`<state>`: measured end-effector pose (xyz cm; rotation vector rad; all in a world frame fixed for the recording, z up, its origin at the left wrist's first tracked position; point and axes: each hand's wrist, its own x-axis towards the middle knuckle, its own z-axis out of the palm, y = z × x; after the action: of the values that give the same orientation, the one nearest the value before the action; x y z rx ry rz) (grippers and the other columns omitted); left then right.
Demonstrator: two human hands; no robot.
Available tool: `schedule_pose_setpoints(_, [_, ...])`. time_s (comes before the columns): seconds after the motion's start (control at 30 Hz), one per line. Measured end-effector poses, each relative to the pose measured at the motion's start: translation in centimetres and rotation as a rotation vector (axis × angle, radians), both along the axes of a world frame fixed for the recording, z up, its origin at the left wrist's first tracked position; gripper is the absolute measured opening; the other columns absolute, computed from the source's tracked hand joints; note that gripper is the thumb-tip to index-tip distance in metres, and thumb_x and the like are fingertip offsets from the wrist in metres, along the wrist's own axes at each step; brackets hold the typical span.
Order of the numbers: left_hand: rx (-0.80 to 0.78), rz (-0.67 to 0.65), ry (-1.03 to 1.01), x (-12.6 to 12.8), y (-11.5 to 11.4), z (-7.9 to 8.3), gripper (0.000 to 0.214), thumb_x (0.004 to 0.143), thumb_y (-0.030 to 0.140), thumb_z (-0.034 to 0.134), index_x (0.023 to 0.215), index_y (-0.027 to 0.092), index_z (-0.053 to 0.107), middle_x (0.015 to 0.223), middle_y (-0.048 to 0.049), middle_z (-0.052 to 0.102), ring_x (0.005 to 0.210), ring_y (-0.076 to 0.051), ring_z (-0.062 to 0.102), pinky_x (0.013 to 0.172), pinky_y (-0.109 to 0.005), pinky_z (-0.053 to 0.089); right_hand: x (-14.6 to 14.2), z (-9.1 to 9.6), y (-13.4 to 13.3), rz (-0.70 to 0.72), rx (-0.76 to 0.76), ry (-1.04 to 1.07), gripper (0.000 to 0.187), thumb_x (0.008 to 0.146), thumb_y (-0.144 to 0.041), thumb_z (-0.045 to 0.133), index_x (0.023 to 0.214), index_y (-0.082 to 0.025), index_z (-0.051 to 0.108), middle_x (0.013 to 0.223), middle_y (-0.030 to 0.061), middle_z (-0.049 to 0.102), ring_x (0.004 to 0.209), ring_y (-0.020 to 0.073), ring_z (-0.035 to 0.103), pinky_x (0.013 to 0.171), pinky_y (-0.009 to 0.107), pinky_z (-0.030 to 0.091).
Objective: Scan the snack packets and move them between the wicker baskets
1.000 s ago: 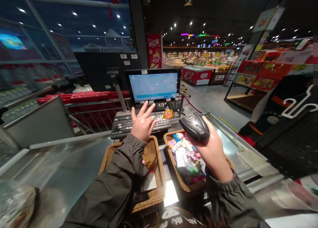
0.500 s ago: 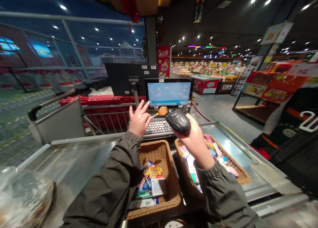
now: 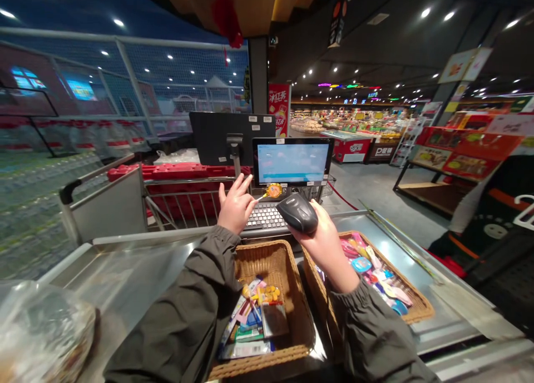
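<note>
Between thumb and index finger, my left hand point(image 3: 235, 206) pinches the white stick of a lollipop point(image 3: 273, 191) in a shiny yellow and orange wrapper; its other fingers are spread. My right hand point(image 3: 321, 238) is wrapped round a black barcode scanner point(image 3: 297, 212), whose head points toward the lollipop, close to it but apart. Behind both hands are a keyboard point(image 3: 264, 215) and a lit screen point(image 3: 293, 163). Below my left hand sits a wicker basket point(image 3: 301, 316) with several small packs in it. Another wicker basket point(image 3: 421, 311), full of colourful small goods, lies under my right forearm, which partly hides it.
A metal counter point(image 3: 137, 283) stretches to both sides. Clear plastic wrapping point(image 3: 45, 322) lies at its near left. Past the counter stand a dark monitor point(image 3: 212, 141) seen from behind, a metal railing point(image 3: 187, 205) and, to the right, a shelf with red boxes point(image 3: 467, 160).
The view has shifted slightly, so the screen and baskets appear farther right and lower. The scanner's head has tilted a little. Both hands keep their hold.
</note>
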<state>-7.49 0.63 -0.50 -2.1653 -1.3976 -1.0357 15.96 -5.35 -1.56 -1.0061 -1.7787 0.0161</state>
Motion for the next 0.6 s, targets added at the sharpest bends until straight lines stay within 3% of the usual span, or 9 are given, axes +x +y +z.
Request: schedule_pose_setpoints(0.6, [-0.031, 0.007, -0.019, -0.7, -1.1, -0.1, 0.027, 0.094, 0.026, 0.049, 0.070, 0.020, 0.061, 0.151, -0.0057, 0.046, 0.144, -0.028, 0.036, 0.116, -0.068, 0.010, -0.5, -0.5, -0.6, 0.050, -0.001, -0.032, 0.034, 0.083, -0.038, 0.063, 0.110, -0.020, 0.067, 0.113, 0.0124, 0.071, 0.116, 0.0316, 0.062, 0.109, 0.053, 0.043])
